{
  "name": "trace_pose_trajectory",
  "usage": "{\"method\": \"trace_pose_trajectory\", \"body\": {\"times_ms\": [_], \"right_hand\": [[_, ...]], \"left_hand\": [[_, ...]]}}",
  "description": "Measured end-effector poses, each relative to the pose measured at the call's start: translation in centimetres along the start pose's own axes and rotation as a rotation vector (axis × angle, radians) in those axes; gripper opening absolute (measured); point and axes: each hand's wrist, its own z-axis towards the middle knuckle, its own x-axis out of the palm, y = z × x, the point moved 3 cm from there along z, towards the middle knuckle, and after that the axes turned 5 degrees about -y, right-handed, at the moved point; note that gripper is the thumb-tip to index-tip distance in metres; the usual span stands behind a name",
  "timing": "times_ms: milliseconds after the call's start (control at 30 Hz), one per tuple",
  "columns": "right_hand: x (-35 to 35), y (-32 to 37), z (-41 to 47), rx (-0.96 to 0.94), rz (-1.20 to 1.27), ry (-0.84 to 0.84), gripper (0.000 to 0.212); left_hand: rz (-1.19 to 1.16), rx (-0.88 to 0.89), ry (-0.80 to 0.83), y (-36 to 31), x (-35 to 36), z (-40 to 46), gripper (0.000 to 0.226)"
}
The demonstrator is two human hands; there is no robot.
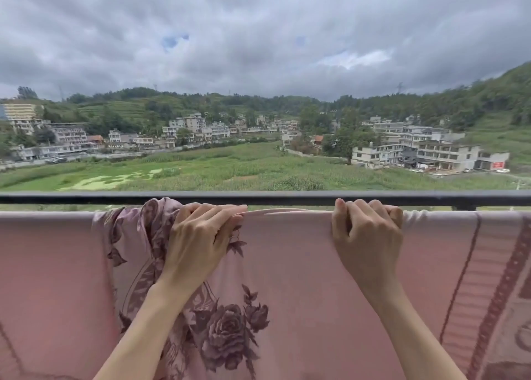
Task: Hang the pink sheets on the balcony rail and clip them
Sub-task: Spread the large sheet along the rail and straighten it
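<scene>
Below the rail [86, 198], both hands [198, 236] pinch the sheet's [287, 264] top edge.

We are seeing soft, even daylight filtering through heavy overcast sky [258, 35], casting no hard shadows; wide-angle distortion is bending the hills at 3 and 9 o'clock, slightly soft.

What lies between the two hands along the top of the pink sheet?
In the head view, between the left hand and right hand runs only the pink sheet's taut folded top edge; no clip shows.
</scene>
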Motion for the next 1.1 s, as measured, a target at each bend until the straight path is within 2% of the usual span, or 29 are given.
{"method": "trace_pose_trajectory", "body": {"times_ms": [100,233,333,433,500,567,667,767,833,933,1100], "right_hand": [[-0.6,-0.4,-0.3,-0.004,0.019,0.015,0.042],[-1.4,-1.4,-0.1,0.047,0.018,0.079,0.043],[-2.0,-0.7,0.3,0.142,0.025,0.204,0.046],[-2.3,3.3,0.9,0.087,0.109,0.367,0.045],[-2.5,7.3,0.7,0.010,0.239,0.497,0.047],[-2.8,11.5,-0.5,-0.083,0.330,0.560,0.047],[-2.4,16.8,-1.8,-0.160,0.366,0.541,0.041],[-0.5,20.3,-2.4,-0.107,0.341,0.561,0.047],[0.5,21.3,-2.9,-0.037,0.249,0.508,0.051],[1.0,20.4,-3.8,0.029,0.134,0.381,0.053],[1.1,16.6,-3.8,0.052,0.135,0.326,0.053]], "left_hand": [[0.036,-0.019,-0.017,-0.5,-0.3,-0.6,0.043],[-0.026,0.012,0.036,-1.7,-0.3,-1.6,0.035],[-0.070,0.037,-0.057,-1.2,-1.7,-2.8,0.031],[0.019,-0.003,-0.197,0.0,-4.1,-3.5,0.028],[0.081,-0.056,-0.197,1.5,-5.5,-3.7,0.029],[0.048,-0.152,-0.149,3.7,-6.8,-4.0,0.035],[-0.036,-0.289,-0.022,6.8,-8.3,-4.3,0.042],[0.129,-0.142,0.088,8.8,-8.4,-4.7,0.044],[0.158,-0.074,0.107,10.0,-8.1,-4.7,0.042],[0.155,-0.041,0.038,13.0,-8.3,-4.7,0.044],[0.160,-0.099,-0.093,18.9,-10.3,-5.8,0.045]]}}
